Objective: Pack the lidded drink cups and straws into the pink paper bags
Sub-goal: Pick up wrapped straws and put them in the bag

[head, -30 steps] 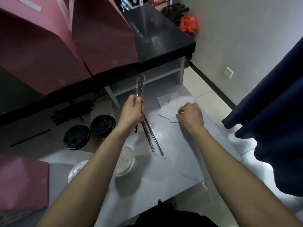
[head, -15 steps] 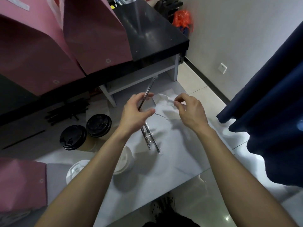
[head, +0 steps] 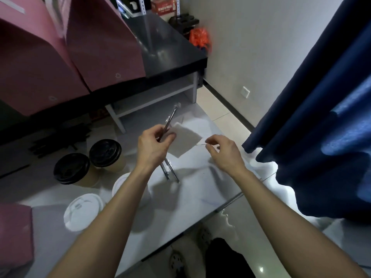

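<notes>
My left hand holds a wrapped straw that points up and away, and its fingers also pinch one edge of a white napkin. My right hand pinches the napkin's far corner, so the sheet hangs spread between both hands above the table. Two more wrapped straws lie on the white table under my left hand. Two black-lidded cups and two white-lidded cups stand to the left. Two pink paper bags stand on the black counter.
A third pink bag lies at the near left. Black straws are piled under the black counter. A dark blue curtain hangs close on the right. The table's near edge drops to the tiled floor by my feet.
My left hand tilted the straw to the right. My right hand lifted a napkin off the table, and both hands now hold it spread between them.
</notes>
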`<action>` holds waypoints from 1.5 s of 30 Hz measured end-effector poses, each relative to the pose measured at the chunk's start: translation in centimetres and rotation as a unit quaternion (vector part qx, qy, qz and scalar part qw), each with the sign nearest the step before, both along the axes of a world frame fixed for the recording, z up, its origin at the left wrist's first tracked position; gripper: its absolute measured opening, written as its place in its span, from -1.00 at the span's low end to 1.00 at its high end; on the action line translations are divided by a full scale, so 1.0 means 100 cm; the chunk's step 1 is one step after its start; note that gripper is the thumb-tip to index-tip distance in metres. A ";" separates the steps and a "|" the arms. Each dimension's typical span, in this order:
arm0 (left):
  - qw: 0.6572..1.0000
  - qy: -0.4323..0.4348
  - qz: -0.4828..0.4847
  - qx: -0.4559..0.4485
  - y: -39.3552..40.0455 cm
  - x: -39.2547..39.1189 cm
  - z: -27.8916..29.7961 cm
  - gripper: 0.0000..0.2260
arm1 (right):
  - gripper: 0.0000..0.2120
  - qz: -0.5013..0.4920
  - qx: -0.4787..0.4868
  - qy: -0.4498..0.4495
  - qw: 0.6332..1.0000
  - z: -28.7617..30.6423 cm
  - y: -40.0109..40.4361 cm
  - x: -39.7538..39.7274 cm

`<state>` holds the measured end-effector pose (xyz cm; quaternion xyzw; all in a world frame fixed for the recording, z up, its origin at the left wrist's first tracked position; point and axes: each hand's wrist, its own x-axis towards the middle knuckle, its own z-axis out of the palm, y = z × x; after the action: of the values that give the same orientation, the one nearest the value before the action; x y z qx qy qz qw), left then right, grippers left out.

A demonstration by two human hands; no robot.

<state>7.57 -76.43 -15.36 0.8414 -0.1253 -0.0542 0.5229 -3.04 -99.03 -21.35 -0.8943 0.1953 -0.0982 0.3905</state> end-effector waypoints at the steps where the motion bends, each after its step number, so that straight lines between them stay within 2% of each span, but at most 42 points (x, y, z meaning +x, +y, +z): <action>1: 1.000 0.004 0.009 -0.003 0.004 0.002 0.000 -0.92 | -0.84 0.013 -0.024 0.028 0.999 -0.008 -0.005 0.005; 3: 1.000 0.002 0.028 -0.013 0.010 0.004 0.001 -0.94 | -0.79 0.033 -0.053 0.068 0.996 -0.019 -0.013 0.022; 6: 0.998 -0.012 0.062 -0.022 0.016 0.004 0.005 -0.96 | -0.70 0.076 -0.108 0.078 0.988 -0.032 -0.020 0.053; 10: 0.995 -0.022 0.094 -0.015 0.014 -0.002 0.007 -0.94 | -0.79 0.143 -0.199 0.070 0.967 -0.046 -0.026 0.073; 13: 0.991 -0.029 0.131 -0.013 0.011 -0.011 0.005 -0.94 | -0.80 0.160 -0.216 0.066 0.961 -0.051 -0.029 0.076; 22: 0.986 -0.034 0.162 -0.036 0.003 -0.042 -0.006 -0.94 | -0.82 0.168 -0.064 0.068 0.981 -0.032 -0.050 0.076; 26: 0.989 -0.011 0.142 -0.049 -0.007 -0.040 0.006 -0.92 | -0.82 0.105 0.062 -0.012 0.992 -0.010 -0.060 0.075; 28: 0.990 0.005 0.130 -0.050 -0.016 -0.034 0.015 -0.94 | -0.82 0.090 0.089 -0.044 0.991 0.007 -0.065 0.075; 30: 0.989 0.022 0.117 -0.091 -0.030 -0.032 0.020 -0.95 | -0.83 0.095 0.120 -0.079 0.985 0.024 -0.069 0.076; 34: 0.951 0.126 0.110 -0.259 -0.058 -0.034 0.023 -0.91 | -0.86 0.101 0.272 -0.129 0.948 0.054 -0.065 0.077; 39: 0.895 0.198 0.202 -0.344 -0.064 -0.033 0.032 -0.80 | -0.80 0.111 0.389 -0.123 0.906 0.075 -0.035 0.072; 42: 0.891 0.191 0.234 -0.340 -0.054 -0.034 0.031 -0.85 | -0.84 0.187 0.398 -0.113 0.891 0.083 -0.013 0.067; 44: 0.902 0.175 0.246 -0.308 -0.047 -0.038 0.031 -0.91 | -0.91 0.206 0.353 -0.110 0.906 0.082 0.002 0.065; 45: 0.909 0.162 0.262 -0.281 -0.041 -0.040 0.031 -0.86 | -0.95 0.190 0.337 -0.113 0.915 0.079 0.007 0.066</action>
<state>3.55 -80.55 -12.28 0.6424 0.1755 -0.0133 0.7459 3.51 -98.30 -13.44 -0.7126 -0.0025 -0.0507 0.6998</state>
